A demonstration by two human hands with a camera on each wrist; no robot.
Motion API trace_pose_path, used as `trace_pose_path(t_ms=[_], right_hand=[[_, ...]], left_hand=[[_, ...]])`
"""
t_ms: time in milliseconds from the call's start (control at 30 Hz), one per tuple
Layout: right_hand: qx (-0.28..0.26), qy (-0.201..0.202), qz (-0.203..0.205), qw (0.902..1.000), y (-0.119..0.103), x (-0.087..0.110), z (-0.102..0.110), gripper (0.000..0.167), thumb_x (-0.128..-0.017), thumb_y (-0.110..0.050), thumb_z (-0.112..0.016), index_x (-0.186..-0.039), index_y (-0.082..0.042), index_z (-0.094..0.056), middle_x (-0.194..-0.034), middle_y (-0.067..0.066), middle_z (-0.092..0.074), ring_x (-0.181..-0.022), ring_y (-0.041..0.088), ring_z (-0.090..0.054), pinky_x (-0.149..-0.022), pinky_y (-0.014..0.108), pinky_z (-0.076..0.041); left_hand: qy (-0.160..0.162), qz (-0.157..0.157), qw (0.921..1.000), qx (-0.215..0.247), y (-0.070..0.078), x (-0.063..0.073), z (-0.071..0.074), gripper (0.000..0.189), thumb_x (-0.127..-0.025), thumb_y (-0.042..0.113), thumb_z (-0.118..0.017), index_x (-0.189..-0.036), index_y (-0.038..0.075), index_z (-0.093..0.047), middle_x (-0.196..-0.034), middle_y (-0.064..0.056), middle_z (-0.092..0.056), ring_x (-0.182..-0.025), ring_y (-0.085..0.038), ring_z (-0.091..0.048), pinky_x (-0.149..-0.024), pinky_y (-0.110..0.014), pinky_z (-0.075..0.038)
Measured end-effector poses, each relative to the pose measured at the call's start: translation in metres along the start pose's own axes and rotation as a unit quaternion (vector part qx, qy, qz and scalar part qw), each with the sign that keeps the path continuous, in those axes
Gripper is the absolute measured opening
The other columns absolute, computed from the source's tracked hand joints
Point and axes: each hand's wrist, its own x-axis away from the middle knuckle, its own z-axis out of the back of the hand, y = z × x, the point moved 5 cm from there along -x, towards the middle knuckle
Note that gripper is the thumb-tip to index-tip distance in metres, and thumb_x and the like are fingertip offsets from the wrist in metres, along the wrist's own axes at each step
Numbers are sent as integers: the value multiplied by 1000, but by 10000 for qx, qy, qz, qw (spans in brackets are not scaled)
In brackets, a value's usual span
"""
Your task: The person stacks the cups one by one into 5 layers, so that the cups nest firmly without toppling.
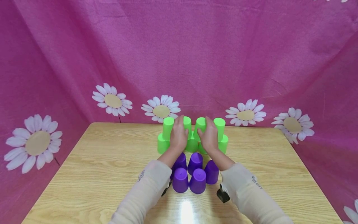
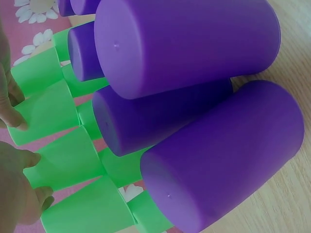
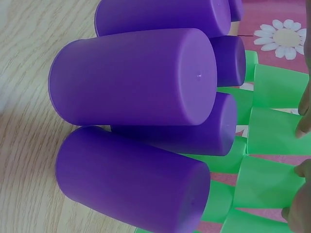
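Note:
Green cups stand upside down in two levels near the table's far side. My left hand [image 1: 179,133] holds the inner left upper green cup [image 1: 187,124], thumb on its near side, with the outer left green cup [image 1: 167,128] beside it. My right hand [image 1: 210,135] grips the inner right upper green cup [image 1: 200,124], close to the outer right green cup [image 1: 220,126]. In the left wrist view, fingers [image 2: 45,196] of my left hand also touch a neighbouring cup. Both hands partly hide the lower green cups [image 1: 191,145].
Several purple cups [image 1: 197,181] stand upside down on the wooden table [image 1: 112,174], below my forearms and nearer me than the green ones. Dark wrist devices [image 1: 222,195] show under the sleeves. A pink curtain [image 1: 195,62] with daisies hangs behind and at both sides.

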Motion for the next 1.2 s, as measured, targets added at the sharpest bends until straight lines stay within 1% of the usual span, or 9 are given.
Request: trace_pose_path(t_ms=[167,400,667,833,967,1067,1200], right_hand=[[-26,3,10,10000,0,1,-1,55,-78,0,-68,-127,11,-47,-127,28,-52,-122,39,-48,-105,43,-40],[-30,57,71,10000,-1,3,-1,53,-78,0,-68,-126,10,-48,-126,27,-53,-121,38,-49,-105,43,-40],[12,29,161,9999,-5,4,1,54,-78,1,-68,-127,10,-47,-129,27,-51,-123,38,-47,-107,43,-38],[72,-31,220,9997,-8,5,8,53,-79,0,-67,-127,9,-47,-130,28,-50,-125,38,-45,-108,44,-37],[-37,100,409,9991,-11,5,17,51,-78,1,-67,-125,11,-49,-128,28,-52,-124,39,-46,-107,45,-37],[-179,225,654,9974,-13,5,23,49,-77,2,-67,-123,11,-50,-125,29,-53,-122,40,-47,-106,46,-38],[-291,275,950,9947,-14,6,30,47,-78,1,-67,-122,11,-52,-124,28,-55,-121,40,-48,-105,46,-39]], left_hand=[[16,26,10000,4,0,0,-1,53,-79,-7,-64,-129,-2,-46,-129,-19,-52,-114,-32,-56,-91,-36,-52],[131,-84,9999,-75,1,0,1,51,-78,-9,-64,-127,-2,-48,-126,-20,-53,-110,-33,-58,-88,-34,-54],[169,-373,9990,-186,4,1,3,48,-78,-8,-64,-124,-3,-50,-125,-21,-54,-111,-33,-57,-88,-35,-53],[204,-594,9978,-194,7,3,6,48,-79,-3,-67,-125,-3,-50,-127,-21,-54,-115,-32,-56,-90,-35,-53],[410,-863,9953,-168,13,4,14,47,-80,3,-68,-124,-4,-52,-127,-23,-54,-117,-33,-54,-93,-36,-51],[580,-1043,9928,-88,17,5,22,45,-81,5,-68,-122,-5,-53,-125,-22,-56,-117,-32,-54,-94,-36,-50],[671,-1229,9901,86,18,8,28,42,-81,8,-68,-119,-5,-56,-122,-20,-58,-116,-30,-55,-97,-35,-48]])
